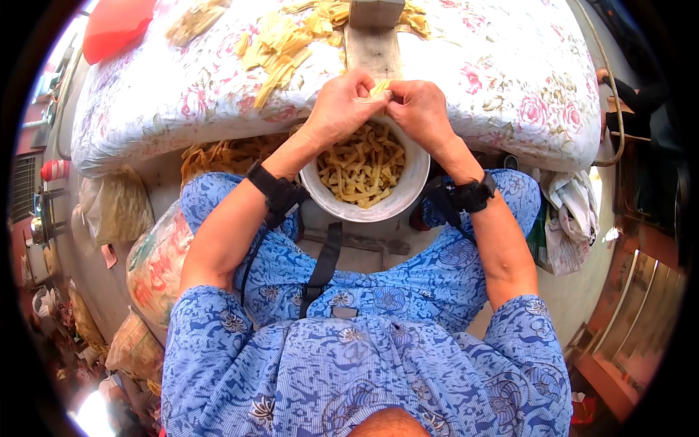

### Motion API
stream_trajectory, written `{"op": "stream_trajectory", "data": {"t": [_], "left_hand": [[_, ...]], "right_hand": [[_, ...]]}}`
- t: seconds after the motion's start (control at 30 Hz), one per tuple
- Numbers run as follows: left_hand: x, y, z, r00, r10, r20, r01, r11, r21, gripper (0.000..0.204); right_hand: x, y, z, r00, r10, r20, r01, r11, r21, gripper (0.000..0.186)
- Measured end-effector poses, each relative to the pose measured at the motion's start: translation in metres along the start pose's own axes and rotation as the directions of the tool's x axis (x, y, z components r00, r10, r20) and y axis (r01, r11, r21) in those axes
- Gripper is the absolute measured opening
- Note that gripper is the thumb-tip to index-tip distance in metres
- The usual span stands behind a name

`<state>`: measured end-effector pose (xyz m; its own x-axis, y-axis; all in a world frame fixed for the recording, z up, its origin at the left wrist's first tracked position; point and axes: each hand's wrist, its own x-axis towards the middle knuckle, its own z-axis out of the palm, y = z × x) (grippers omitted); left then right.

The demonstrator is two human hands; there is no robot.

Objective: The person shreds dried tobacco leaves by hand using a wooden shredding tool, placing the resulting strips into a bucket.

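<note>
Evidently the work stood at splitting a pale yellow strip (379,88); the left hand (340,108) and right hand (420,109) each pinched it in a narrow grip above the white bowl (415,186) of cut strips, just off the near edge of the floral-covered tabletop (502,80); more yellow strips (280,47) lay toward its far edge; next, likely, a steady pull apart. A printed sack (156,266) with red markings sat below the tabletop's left end; a red lid (116,25) rested at its far left corner.

White bowl (419,186); yellow strips (362,166); pink-floral cloth (502,80)
</note>
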<state>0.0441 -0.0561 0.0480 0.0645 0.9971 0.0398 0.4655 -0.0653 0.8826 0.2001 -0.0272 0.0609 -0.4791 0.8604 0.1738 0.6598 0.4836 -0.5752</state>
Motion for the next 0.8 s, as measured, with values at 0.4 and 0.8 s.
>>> {"op": "stream_trajectory", "data": {"t": [0.4,0.8], "left_hand": [[-0.012,0.019,-0.023,0.889,-0.167,0.426,0.449,0.497,-0.743,0.022],[-0.021,0.004,-0.035,0.839,-0.131,0.529,0.53,0.42,-0.737,0.025]], "right_hand": [[0.015,0.003,-0.018,0.954,0.185,-0.237,0.095,0.562,0.822,0.013],[0.006,-0.016,-0.019,0.91,0.017,0.414,-0.407,0.22,0.886,0.026]]}}
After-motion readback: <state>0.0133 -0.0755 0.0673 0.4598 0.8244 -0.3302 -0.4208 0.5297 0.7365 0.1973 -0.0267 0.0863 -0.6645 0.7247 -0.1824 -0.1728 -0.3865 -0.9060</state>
